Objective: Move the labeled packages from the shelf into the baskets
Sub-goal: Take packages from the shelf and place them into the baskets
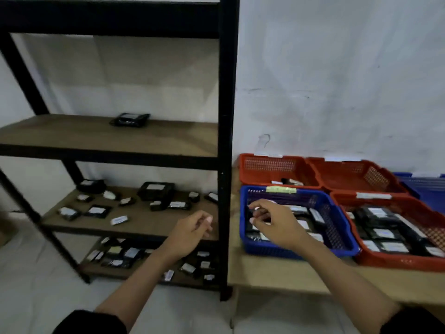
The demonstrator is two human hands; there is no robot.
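Observation:
Several small black packages with white labels (97, 211) lie scattered on the middle board of the black shelf (149, 225). More lie on the bottom board (125, 255), and one sits alone on the upper board (130, 119). My left hand (192, 227) hovers at the front right of the middle board with loosely curled fingers, holding nothing. My right hand (272, 220) is over the blue basket (265, 250), which holds several packages. Its thumb and forefinger seem to pinch a small black package (252, 213); blur makes this uncertain.
A red basket (397, 261) full of packages stands right of the blue one. Two more red baskets (277, 165) (356, 174) stand behind, and another blue basket (423, 186) at far right. All rest on a wooden table (289, 273) beside the shelf's black post (226, 165).

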